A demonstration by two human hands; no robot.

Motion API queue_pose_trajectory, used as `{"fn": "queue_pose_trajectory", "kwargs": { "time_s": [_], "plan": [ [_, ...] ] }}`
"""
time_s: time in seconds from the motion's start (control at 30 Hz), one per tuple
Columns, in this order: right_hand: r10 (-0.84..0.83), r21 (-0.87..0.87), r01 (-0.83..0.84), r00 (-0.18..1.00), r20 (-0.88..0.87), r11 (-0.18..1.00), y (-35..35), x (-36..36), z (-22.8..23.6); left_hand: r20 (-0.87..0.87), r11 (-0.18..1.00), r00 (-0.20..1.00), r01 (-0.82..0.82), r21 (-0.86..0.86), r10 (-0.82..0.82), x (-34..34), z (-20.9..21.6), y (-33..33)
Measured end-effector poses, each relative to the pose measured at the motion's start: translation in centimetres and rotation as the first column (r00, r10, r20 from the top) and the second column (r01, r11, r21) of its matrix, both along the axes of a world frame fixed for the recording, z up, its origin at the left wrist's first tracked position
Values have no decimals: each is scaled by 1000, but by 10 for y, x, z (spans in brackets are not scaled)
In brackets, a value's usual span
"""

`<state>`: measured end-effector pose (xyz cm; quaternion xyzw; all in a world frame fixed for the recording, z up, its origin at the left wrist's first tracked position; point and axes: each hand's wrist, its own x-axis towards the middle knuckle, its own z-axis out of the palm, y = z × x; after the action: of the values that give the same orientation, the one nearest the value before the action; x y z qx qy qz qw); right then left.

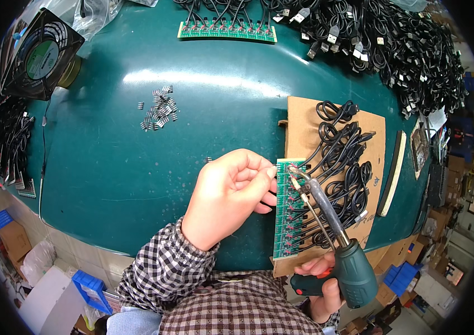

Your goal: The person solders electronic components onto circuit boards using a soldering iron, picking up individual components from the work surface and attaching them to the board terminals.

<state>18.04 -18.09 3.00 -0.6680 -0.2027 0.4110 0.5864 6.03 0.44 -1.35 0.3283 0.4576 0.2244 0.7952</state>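
My right hand (324, 287) grips a dark green soldering gun (357, 273) with a bent metal tip and a thin solder feed tube beside it. Its tip rests at the upper end of a long green circuit board panel (288, 212), over the red wire joints. Thumb and fingers of my left hand (234, 192) are pinched together at the panel's upper left edge; whatever they hold is too small or hidden to tell. Coiled black cables (343, 167) run from the panel's right side. Panel and cables lie on a cardboard sheet (304, 120).
Small metal-pinned parts (160, 109) lie in a loose pile on the green table. A black fan (41, 56) stands at the far left. Another cabled board panel (227, 32) sits at the back, beside a large heap of USB cables (382, 50). A pale strip (393, 173) lies right of the cardboard.
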Motion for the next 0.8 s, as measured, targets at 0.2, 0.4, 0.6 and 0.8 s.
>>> {"fn": "queue_pose_trajectory", "kwargs": {
  "time_s": [0.2, 0.4, 0.6, 0.8],
  "plan": [
    [17, 12, -17, 999, 45, 1000, 4, -1, -1, -10, 999, 1000, 14, 31, -13, 0, -2, 0],
    [-5, 1, 5, 999, 40, 1000, 6, -4, 0, -11, 999, 1000, 16, 36, -15, -1, -1, 1],
    [-1, -44, 3, 999, 36, 999, 6, -4, 0, -3, 999, 1000, 14, 34, -14, -1, -1, 1],
    [23, -69, -19, 998, 59, 997, 11, -5, 2, 3, 999, 1000, 19, 27, -19, -1, -1, 1]
  ]
}}
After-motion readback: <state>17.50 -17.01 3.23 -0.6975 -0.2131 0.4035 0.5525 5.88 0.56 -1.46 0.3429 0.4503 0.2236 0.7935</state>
